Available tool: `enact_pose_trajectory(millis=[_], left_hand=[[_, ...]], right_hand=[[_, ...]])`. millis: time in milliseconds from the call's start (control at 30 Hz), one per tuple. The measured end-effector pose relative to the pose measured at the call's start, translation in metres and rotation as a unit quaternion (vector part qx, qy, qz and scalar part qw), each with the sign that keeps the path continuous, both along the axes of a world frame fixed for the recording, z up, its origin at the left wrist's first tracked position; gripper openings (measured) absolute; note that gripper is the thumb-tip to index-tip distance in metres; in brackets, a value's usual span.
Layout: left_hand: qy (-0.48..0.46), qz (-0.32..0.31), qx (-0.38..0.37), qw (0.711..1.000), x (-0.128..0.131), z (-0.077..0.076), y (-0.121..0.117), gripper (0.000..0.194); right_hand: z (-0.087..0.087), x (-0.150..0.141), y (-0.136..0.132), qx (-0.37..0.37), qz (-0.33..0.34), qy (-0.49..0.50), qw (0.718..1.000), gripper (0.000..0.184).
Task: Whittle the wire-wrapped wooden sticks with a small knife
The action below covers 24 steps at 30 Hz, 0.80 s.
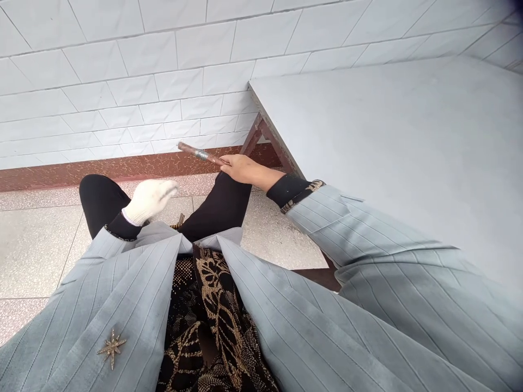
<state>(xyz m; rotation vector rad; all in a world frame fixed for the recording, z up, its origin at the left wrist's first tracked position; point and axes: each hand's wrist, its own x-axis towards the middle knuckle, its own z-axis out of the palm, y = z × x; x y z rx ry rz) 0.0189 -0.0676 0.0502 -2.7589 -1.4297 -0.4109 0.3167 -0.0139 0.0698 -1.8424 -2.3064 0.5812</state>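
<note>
"Wire-bound rod [209, 157], raised near the right knee [232, 196]: how, from left to right, might the hold be managed?"

"Left hand [150, 198], white-gloved, hangs between the knees, apart from the rod, and would do well to leave its free end room. Next, the wire coil [200, 154] sits between that leftward end and the grip; a sound hold stays behind it, so no strand catches the skin. Right hand [241, 167], bare, has its fingers wrapped round the near end; a firm grip with a loose wrist should suit, the sleeve [327, 218] clear of the bench edge [278, 130]"

"And what is obscure, in the same order?"

"Gloved fingers are blurred; whether spread, pressed together or pinching something, one cannot tell. Farther right, the rod's near end is hidden in the grip, and the bench runs out of view"
</note>
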Motion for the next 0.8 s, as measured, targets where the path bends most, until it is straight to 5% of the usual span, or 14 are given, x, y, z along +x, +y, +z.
enact_pose_trajectory(millis=[167, 300, 433, 633, 800], left_hand=[[-0.045, 0.029, 0.035, 0.998, -0.003, 0.014, -0.002, 0.032], [-0.125, 0.056, 0.005, 0.991, 0.000, 0.019, -0.001, 0.030], [-0.207, 0.095, -0.045, 0.973, 0.003, 0.016, 0.011, 0.028], [-0.303, 0.138, -0.183, 0.925, 0.004, -0.021, 0.032, 0.024], [-0.264, 0.039, -0.312, 0.912, 0.023, -0.054, 0.018, 0.024]], right_hand=[[-0.001, 0.003, -0.002, -0.026, 0.117, -0.083, 0.989, 0.035], [-0.003, 0.005, -0.008, -0.144, 0.237, -0.047, 0.959, 0.038], [0.001, 0.003, -0.015, -0.204, 0.275, 0.015, 0.940, 0.036], [0.007, -0.001, -0.020, -0.199, 0.308, 0.076, 0.927, 0.041], [0.002, -0.009, -0.018, -0.071, 0.222, 0.200, 0.952, 0.052]])
